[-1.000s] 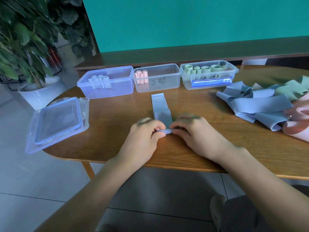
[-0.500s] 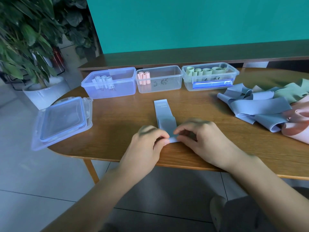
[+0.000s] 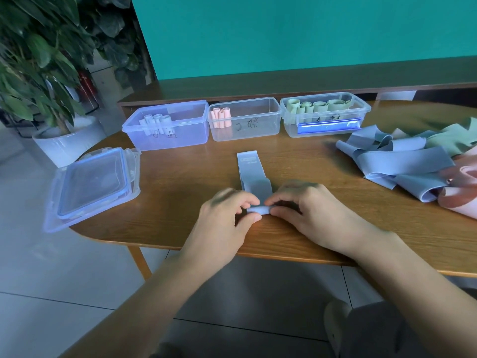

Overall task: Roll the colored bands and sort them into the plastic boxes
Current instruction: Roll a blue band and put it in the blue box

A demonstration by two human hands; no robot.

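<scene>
Hands met at the near end of a blue band (image 3: 251, 174) lying flat on the wooden table (image 3: 322, 223), as the head view showed it. Its long axis ran away from the person, the far end pointing toward the boxes, the near end wound into a small roll lying crosswise. The left hand (image 3: 222, 223) pinched the roll's left end between thumb and curled fingers; the right hand (image 3: 307, 215) pinched its right end likewise. Beyond stood 3 plastic boxes in a row: the blue-tinted box (image 3: 167, 125) held pale rolls, the middle box (image 3: 245, 120) pink rolls, the right box (image 3: 325, 115) green rolls. A lid (image 3: 93, 184) lay at the table's left edge. Loose bands (image 3: 402, 164), blue, green and pink, were heaped at the right.
</scene>
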